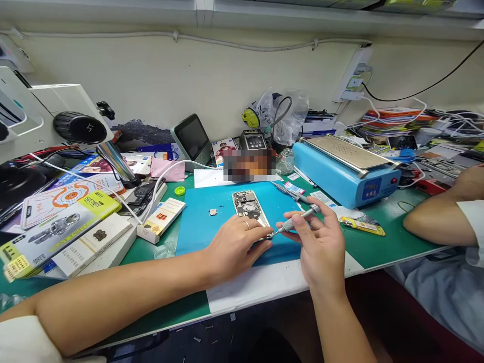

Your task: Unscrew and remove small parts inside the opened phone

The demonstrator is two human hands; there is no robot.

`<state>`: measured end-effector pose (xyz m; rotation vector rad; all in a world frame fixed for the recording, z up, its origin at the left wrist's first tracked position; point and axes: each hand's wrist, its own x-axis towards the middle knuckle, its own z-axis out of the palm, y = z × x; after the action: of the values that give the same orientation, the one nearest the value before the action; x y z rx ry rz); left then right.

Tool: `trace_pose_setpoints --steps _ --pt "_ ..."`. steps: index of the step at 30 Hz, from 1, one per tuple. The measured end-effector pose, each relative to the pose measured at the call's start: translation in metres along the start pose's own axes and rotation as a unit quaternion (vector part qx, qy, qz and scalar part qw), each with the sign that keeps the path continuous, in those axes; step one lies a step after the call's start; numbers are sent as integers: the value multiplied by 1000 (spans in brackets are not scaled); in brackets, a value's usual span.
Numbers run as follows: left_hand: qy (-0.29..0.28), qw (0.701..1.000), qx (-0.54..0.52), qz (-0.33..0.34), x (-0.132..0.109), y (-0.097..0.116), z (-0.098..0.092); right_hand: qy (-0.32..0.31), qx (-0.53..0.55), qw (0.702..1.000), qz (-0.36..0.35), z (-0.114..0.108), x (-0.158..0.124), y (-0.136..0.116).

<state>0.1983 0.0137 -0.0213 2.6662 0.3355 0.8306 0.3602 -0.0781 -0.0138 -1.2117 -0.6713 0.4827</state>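
An opened smartphone (250, 205) lies on the blue work mat (200, 227), its inner parts bare at the top end. My left hand (240, 242), a ring on one finger, covers its lower part, with thumb and fingers closed around the bottom edge. My right hand (323, 242) grips a silver screwdriver (293, 222) at a slant, its tip down at the phone's lower right corner, close to my left fingertips. Whatever sits under the tip is too small to make out. A small metal part (213, 212) rests on the mat to the left of the phone.
Tweezers (289, 192) lie behind my right hand, near a blue heating plate machine (346, 171) and a glass jar (284, 162). Boxes, including a yellow battery box (64, 232), crowd the left beside a metal stand (119, 164). Another person's arm (446, 214) leans at the right edge.
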Motion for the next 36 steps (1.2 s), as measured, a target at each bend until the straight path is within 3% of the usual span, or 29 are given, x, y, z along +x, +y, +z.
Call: trace_pose_setpoints --steps 5,36 --pt "-5 1000 3 4 0 0 0 -17 -6 1000 -12 1 -1 -1" --pt "5 1000 -22 -12 -2 0 0 11 3 1000 -28 1 -1 -1"
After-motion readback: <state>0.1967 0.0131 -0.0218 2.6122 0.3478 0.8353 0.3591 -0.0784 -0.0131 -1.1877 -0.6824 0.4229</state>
